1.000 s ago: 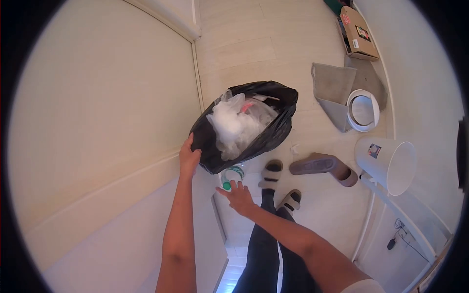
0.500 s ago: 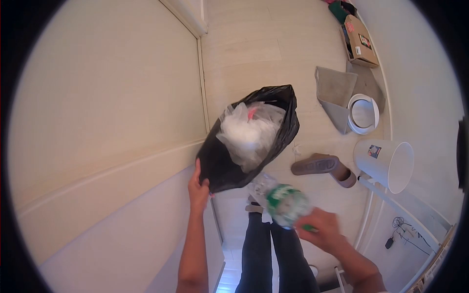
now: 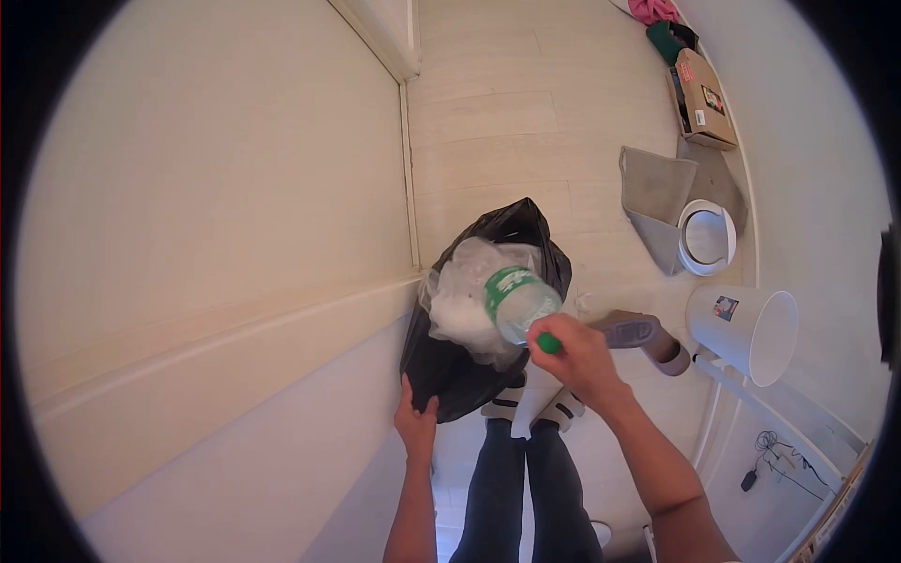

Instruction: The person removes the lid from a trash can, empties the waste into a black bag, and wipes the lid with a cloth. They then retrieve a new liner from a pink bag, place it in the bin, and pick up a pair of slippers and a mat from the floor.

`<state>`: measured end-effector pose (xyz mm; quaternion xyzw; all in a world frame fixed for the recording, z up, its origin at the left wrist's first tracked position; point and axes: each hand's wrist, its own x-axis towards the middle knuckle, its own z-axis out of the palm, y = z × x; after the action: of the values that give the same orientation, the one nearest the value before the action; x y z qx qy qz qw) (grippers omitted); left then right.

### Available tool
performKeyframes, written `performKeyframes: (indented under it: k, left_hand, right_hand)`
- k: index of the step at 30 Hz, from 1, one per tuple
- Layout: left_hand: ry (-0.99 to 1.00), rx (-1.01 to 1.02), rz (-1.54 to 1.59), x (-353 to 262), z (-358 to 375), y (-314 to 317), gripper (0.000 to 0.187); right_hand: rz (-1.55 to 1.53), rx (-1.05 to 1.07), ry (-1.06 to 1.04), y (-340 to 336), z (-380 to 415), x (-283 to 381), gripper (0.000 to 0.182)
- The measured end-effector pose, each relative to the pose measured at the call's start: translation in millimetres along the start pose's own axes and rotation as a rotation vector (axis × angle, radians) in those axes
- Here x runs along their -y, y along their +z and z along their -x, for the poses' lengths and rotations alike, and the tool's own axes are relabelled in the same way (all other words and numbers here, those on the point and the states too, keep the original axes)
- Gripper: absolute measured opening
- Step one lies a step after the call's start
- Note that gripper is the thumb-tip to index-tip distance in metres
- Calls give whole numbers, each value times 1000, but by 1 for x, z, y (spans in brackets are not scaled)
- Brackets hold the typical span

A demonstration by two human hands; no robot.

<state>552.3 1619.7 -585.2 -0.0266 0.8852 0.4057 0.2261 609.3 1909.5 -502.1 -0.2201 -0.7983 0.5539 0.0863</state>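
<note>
My left hand point(image 3: 416, 418) grips the near left edge of a black plastic bag point(image 3: 439, 380), which hangs open above the floor. Crumpled clear plastic point(image 3: 462, 298) fills its mouth. With my right hand point(image 3: 570, 355) I hold a large clear bottle point(image 3: 521, 305) with a green label by its neck, the green cap showing at my fingers. The bottle's body lies over the bag's opening, in front of the clear plastic.
To the right are brown slippers point(image 3: 668, 355), a white bin point(image 3: 741, 330), a round white lid point(image 3: 706, 237) and a folded grey mat point(image 3: 655, 183). A cardboard box point(image 3: 709, 103) stands farther back. A wall point(image 3: 206, 235) runs along the left.
My right hand has brought the bottle up and left, from beside the bag to over its opening. My left hand and the bag sit lower and a little farther right in view.
</note>
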Motion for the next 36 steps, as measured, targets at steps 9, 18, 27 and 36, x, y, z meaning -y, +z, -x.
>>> performKeyframes:
  k: [9,18,27,36]
  left_hand:
    - [359,-115,-326,-15,-96,46,28]
    - [526,-199,-1004,-78,-152,83,34]
    - [362,143,-931,-13,-266,106,16]
    - [424,60,-770,-78,-307,48,9]
  right_hand:
    - [26,9,62,35,29,-19,17]
    - [-107,-43,286,23,32,-7,14]
    - [-132,61,212,45,34,5,17]
    - [217,-19,-61,184,-51,-46,19]
